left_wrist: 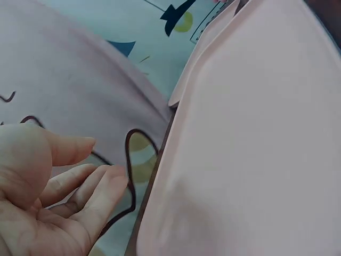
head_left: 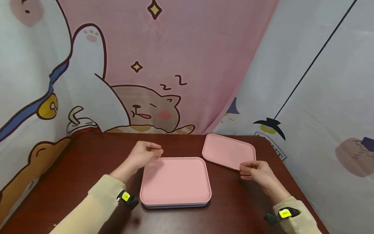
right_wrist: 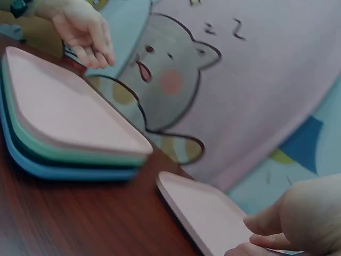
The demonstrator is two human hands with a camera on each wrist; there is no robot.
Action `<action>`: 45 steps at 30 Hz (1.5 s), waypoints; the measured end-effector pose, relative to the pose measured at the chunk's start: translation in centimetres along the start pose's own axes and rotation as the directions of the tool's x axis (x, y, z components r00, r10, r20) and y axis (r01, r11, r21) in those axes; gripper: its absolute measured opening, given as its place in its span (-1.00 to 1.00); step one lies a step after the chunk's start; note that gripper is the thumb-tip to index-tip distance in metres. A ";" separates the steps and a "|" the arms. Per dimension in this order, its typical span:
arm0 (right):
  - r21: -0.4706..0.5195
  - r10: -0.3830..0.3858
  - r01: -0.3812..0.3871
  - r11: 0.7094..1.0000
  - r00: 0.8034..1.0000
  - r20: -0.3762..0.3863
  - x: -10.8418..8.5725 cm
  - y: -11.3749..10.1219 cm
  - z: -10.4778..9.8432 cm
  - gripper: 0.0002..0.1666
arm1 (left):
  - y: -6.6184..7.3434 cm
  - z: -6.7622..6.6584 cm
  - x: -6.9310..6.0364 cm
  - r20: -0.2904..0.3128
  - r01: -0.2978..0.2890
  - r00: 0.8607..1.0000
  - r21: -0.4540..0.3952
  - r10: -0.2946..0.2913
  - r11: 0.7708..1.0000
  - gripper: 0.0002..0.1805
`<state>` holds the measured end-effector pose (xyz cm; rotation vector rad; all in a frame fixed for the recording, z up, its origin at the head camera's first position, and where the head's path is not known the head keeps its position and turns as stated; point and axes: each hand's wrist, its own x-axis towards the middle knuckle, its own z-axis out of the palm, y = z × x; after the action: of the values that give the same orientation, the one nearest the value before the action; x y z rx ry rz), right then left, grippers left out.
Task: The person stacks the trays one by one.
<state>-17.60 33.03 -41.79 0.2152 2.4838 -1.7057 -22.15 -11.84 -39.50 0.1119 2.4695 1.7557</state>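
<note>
A stack of rectangular trays lies on the table, with a pink tray [head_left: 176,182] on top. The right wrist view shows a green tray [right_wrist: 85,153] and a blue tray [right_wrist: 80,173] beneath it. My left hand [head_left: 143,154] hovers by the stack's far left corner, holding nothing, its fingers loosely bent and the thumb apart from them. To the right of the stack, a second pink tray [head_left: 228,150] sits at an angle near the table's far edge. My right hand [head_left: 258,172] pinches its near right corner, thumb on top; the fingers underneath are partly hidden.
The dark red-brown table [head_left: 96,169] meets a cartoon-printed cloth [head_left: 204,65] at its far edge. More white printed cloth [head_left: 327,107] hangs along the right side. Bare tabletop shows between the stack and the second pink tray.
</note>
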 end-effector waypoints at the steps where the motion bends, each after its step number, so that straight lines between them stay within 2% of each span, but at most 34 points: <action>1: -0.008 0.006 -0.006 1.000 1.000 -0.013 0.2 0.3 -0.5 -0.48 | 0.1 0.5 0.4 0.008 -0.001 1.000 -0.016 0.001 1.000 -0.67; 6: -0.052 0.024 -0.027 0.998 0.997 -0.071 0.8 2.1 -2.8 -0.44 | 0.4 2.7 2.3 0.040 0.010 0.999 -0.054 -0.008 0.998 -0.66; 12: -0.072 0.042 -0.052 0.996 0.990 -0.131 1.4 4.1 -5.4 -0.45 | 0.8 5.4 4.2 0.078 0.016 0.997 -0.053 -0.012 0.998 -0.65; 17: -0.054 0.073 -0.084 0.995 0.980 -0.185 1.7 5.3 -7.0 -0.47 | 1.1 7.2 5.6 0.056 0.002 0.998 -0.004 -0.001 1.000 -0.63; 22: -0.051 0.103 -0.118 0.992 0.968 -0.230 1.8 6.3 -8.0 -0.46 | 1.0 9.1 6.9 0.012 -0.003 1.000 0.060 0.002 0.998 -0.71; 28: -0.078 0.130 -0.157 0.985 0.951 -0.281 1.9 7.1 -9.3 -0.43 | 1.2 11.3 7.7 0.015 -0.029 1.000 0.119 0.027 0.992 -0.76; 33: -0.069 0.158 -0.186 0.980 0.942 -0.295 1.6 7.8 -10.7 -0.41 | 1.8 13.0 8.5 0.018 -0.035 0.999 0.160 0.033 0.986 -0.74; 38: -0.050 0.174 -0.199 0.979 0.935 -0.308 1.3 8.4 -11.2 -0.41 | 2.1 14.6 9.1 0.061 -0.011 0.998 0.174 0.000 0.985 -0.73; 41: -0.022 0.175 -0.189 0.982 0.943 -0.284 1.5 8.3 -11.0 -0.42 | 2.3 15.2 9.3 0.088 0.024 0.995 0.204 -0.043 0.979 -0.72; 45: 0.062 0.187 -0.178 0.982 0.961 -0.204 2.0 7.8 -10.4 -0.42 | 2.3 15.5 9.7 0.079 0.057 0.994 0.244 -0.079 0.968 -0.72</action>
<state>-18.28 45.63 -45.61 0.6395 2.4763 -1.7407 -29.76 4.66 -42.87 0.1200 2.5792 1.3863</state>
